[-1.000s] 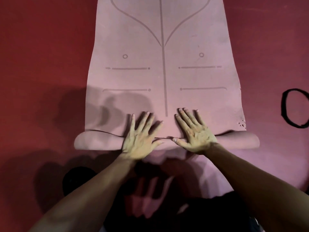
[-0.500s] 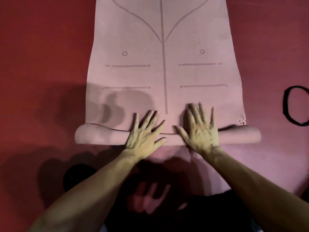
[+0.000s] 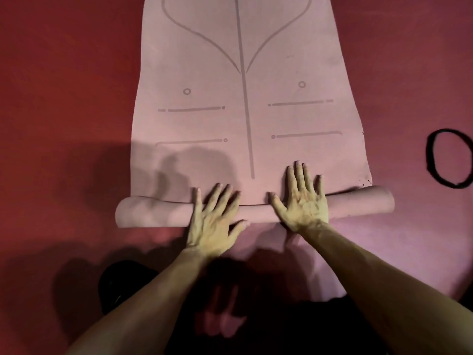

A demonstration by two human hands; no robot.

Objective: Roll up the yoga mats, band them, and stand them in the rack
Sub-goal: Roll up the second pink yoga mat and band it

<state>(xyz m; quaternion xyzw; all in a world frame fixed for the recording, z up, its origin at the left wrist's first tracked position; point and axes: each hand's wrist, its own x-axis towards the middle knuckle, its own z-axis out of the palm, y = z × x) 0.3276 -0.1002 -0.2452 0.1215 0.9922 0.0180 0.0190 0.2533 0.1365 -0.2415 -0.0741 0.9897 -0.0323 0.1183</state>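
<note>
Both flat, the left hand (image 3: 213, 221) and right hand (image 3: 303, 204) press the rolled yoga mat (image 3: 153, 212).

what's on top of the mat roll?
Left hand and right hand, fingers spread, press flat on the roll. The roll's surface beneath the palms is hidden.

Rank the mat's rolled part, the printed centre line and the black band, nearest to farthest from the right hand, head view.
1. Rolled part: under the right hand, touching it.
2. Printed centre line: on the flat mat, just left.
3. Black band: on the floor, far right.
</note>
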